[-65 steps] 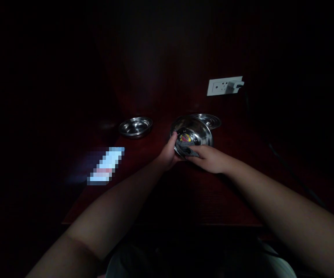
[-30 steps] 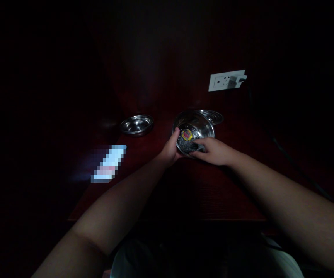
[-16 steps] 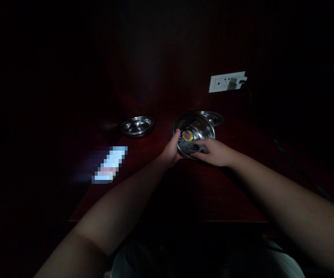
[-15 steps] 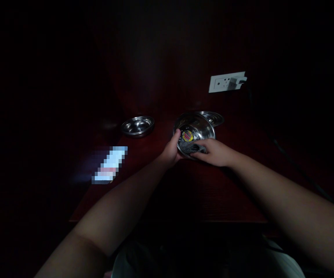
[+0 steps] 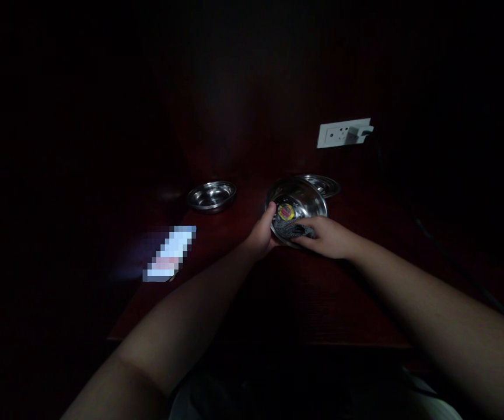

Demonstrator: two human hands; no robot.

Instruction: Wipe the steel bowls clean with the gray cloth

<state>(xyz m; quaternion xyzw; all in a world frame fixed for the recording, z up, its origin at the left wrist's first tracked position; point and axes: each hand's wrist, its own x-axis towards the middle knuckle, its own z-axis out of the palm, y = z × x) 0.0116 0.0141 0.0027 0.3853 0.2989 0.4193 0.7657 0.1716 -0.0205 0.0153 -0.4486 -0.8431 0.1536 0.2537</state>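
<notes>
A shiny metal bowl (image 5: 308,201) with a round yellow and red sticker (image 5: 286,212) inside is tilted so its mouth faces me. My left hand (image 5: 263,233) grips the bowl's left rim, thumb over the inner side. In my right hand (image 5: 328,236) is a dark grey patterned cloth (image 5: 289,228), pressed against the bowl's lower inside wall. The fingertips of my right hand are partly hidden by the cloth and shadow.
A shallow metal dish (image 5: 212,197) stands at the table's back left, and a metal plate (image 5: 324,185) lies behind the bowl. Nearer on the left lies a lit, pixelated phone-like screen (image 5: 171,254). A wall socket (image 5: 343,133) holds a plug; a dark cable runs at right.
The whole view has shifted slightly, so everything sits a little lower and further right. Both hands keep their hold on the bowl and cloth, with hardly any other movement.
</notes>
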